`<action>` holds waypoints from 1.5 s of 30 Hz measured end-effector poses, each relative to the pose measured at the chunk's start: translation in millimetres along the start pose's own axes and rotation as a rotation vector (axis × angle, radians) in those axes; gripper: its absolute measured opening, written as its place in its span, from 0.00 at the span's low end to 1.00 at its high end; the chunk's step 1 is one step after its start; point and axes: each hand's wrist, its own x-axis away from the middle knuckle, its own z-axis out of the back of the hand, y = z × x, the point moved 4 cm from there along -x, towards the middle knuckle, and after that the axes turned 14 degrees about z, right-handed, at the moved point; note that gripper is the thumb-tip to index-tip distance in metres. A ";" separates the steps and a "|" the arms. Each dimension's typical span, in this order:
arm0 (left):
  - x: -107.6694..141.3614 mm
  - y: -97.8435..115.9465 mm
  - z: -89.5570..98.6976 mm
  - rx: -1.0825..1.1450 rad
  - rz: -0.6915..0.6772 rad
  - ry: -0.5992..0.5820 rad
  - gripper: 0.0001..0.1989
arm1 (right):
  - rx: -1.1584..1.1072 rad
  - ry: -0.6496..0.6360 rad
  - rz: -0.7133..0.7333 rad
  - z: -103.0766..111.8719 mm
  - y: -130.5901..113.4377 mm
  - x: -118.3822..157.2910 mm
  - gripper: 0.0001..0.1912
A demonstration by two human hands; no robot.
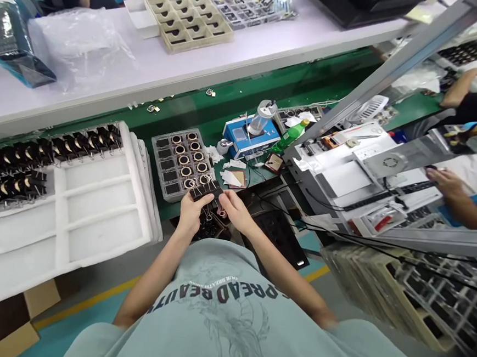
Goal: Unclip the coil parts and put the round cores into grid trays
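In front of my body, my left hand and my right hand are both closed on a black part with binder clips. My left thumb lies across its near side. The fingers of my right hand pinch its right end, where a clip's wire handles stick out. Just beyond my hands, a clear compartment tray holds round gold-rimmed black pieces and flat dark squares. A dark box of small black items sits below my hands, partly hidden by them.
At left, a white foam-divided tray carries rows of clipped black parts. A blue device and a green bottle stand beyond. A metal post slants at right; a co-worker's hand is near a machine.
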 end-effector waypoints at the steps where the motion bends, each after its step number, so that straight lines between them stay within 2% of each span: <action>1: -0.5 -3.0 1.7 0.007 0.004 0.020 0.23 | -0.050 -0.064 -0.026 -1.3 2.8 4.4 0.22; 3: -1.1 -8.2 5.3 0.006 0.025 0.049 0.22 | -0.096 -0.140 -0.079 -1.3 9.0 14.2 0.22; 8: -2.4 -10.7 13.1 0.064 0.088 0.070 0.22 | -0.179 -0.188 -0.186 5.1 25.7 37.5 0.20; 12: -3.3 -12.3 15.8 0.074 0.082 0.060 0.23 | -0.281 -0.266 -0.258 -7.7 38.0 43.1 0.24; 15: -3.4 -24.1 18.3 0.039 0.130 0.067 0.22 | -0.105 -0.328 -0.271 -25.0 44.7 37.9 0.16; 17: -3.5 -32.3 22.8 0.030 0.157 0.100 0.23 | 0.045 -0.373 -0.220 -32.6 46.5 35.5 0.16; 20: -5.0 -38.5 33.1 0.053 0.186 0.163 0.22 | 0.134 -0.401 -0.191 -32.6 54.5 41.3 0.18; 23: -7.3 -35.2 45.8 0.081 0.143 0.229 0.21 | 0.178 -0.416 -0.210 -27.2 76.4 48.6 0.16; 25: -7.6 -30.1 54.7 0.051 0.067 0.264 0.21 | 0.249 -0.389 -0.256 -24.5 97.2 46.5 0.14; 28: -4.6 -26.7 68.0 -0.062 -0.009 0.318 0.24 | 0.320 -0.262 -0.380 -20.4 122.4 35.0 0.25; 30: -1.5 -28.7 73.4 -0.185 -0.020 0.320 0.28 | 0.186 -0.167 -0.430 -17.3 125.8 27.0 0.26; 33: 2.0 -35.8 70.2 -0.462 -0.031 0.215 0.31 | -0.262 -0.109 -0.370 -13.0 109.3 18.0 0.26; 35: 3.8 -41.6 62.8 -0.630 -0.042 0.128 0.31 | -0.437 -0.113 -0.272 -8.8 92.4 14.7 0.27; 37: 5.3 -46.2 54.8 -0.720 -0.045 0.073 0.33 | -0.425 -0.074 -0.201 -3.4 81.3 14.0 0.26; 42: 7.0 -51.8 39.9 -0.797 -0.027 -0.022 0.36 | -0.323 0.178 -0.134 17.7 72.6 17.3 0.22; 43: 6.7 -53.0 38.4 -0.803 -0.022 -0.044 0.36 | -0.344 0.189 -0.131 22.3 70.7 17.7 0.22; 45: 5.1 -56.7 37.3 -0.810 0.009 -0.092 0.38 | -0.405 0.126 -0.154 28.6 66.0 18.1 0.24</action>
